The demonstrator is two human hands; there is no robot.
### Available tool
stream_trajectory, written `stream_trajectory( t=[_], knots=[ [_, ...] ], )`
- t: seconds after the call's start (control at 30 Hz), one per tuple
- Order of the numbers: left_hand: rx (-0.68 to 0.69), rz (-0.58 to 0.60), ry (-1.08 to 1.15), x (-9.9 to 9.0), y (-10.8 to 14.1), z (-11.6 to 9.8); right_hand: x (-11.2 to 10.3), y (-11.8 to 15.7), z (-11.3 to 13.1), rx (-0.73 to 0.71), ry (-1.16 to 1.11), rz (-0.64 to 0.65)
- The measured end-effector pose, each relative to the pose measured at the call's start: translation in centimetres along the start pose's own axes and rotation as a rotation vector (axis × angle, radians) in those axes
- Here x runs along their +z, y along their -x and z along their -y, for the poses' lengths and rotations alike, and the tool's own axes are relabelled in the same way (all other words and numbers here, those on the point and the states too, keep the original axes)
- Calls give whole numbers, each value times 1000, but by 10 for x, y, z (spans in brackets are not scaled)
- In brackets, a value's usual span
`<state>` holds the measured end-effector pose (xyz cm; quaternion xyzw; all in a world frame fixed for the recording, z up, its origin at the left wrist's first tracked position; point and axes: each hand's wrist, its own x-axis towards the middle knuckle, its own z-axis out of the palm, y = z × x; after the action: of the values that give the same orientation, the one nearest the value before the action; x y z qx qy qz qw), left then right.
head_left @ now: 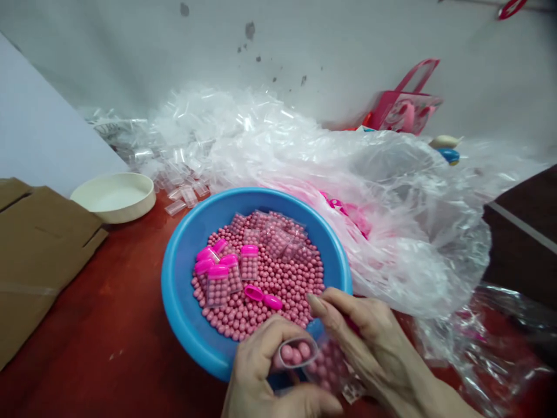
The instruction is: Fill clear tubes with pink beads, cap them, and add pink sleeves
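Note:
My left hand [265,371] is closed around small clear plastic containers filled with pink beads. One container [296,353] shows its uncapped mouth, and another [327,363] lies against it, between my hands. My right hand [369,337] is closed just right of them, thumb and fingertips pinched; a sliver of bright pink, apparently a cap, shows between its fingers. Beyond both hands stands a blue basin [174,290] of loose pink beads [291,290]. On the beads rest several filled containers with pink caps [217,278], a pink cap lying open [263,296] and filled uncapped containers [282,238].
Clear empty containers [187,194] are heaped behind the basin. A large plastic bag [391,191] with pink pieces spreads to the right. At left are a cream round tray [115,215] and a cardboard box [39,249]. A pink bag [407,107] leans on the wall.

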<state>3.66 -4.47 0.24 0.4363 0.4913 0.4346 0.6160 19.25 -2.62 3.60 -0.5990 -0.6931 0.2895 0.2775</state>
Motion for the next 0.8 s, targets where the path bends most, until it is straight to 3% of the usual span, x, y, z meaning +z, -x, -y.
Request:
stream_trajectory(
  t=[0.13,0.27,0.37,0.5,0.67,0.8],
  knots=[
    [-113,-47,42,2,-7,-1,14,-16,3,292,-406,4],
    [-161,-147,100,0,-13,-5,20,-30,2,589,-899,227],
    [-116,-181,87,0,-17,-5,18,-38,3,718,-1005,335],
    [-81,-197,53,1,-18,-5,18,-37,4,594,-919,365],
    [-56,-224,15,3,-20,-6,15,-24,-3,293,-449,212],
    [37,-307,-22,6,-23,0,8,-30,-13,88,-324,233]
  ],
)
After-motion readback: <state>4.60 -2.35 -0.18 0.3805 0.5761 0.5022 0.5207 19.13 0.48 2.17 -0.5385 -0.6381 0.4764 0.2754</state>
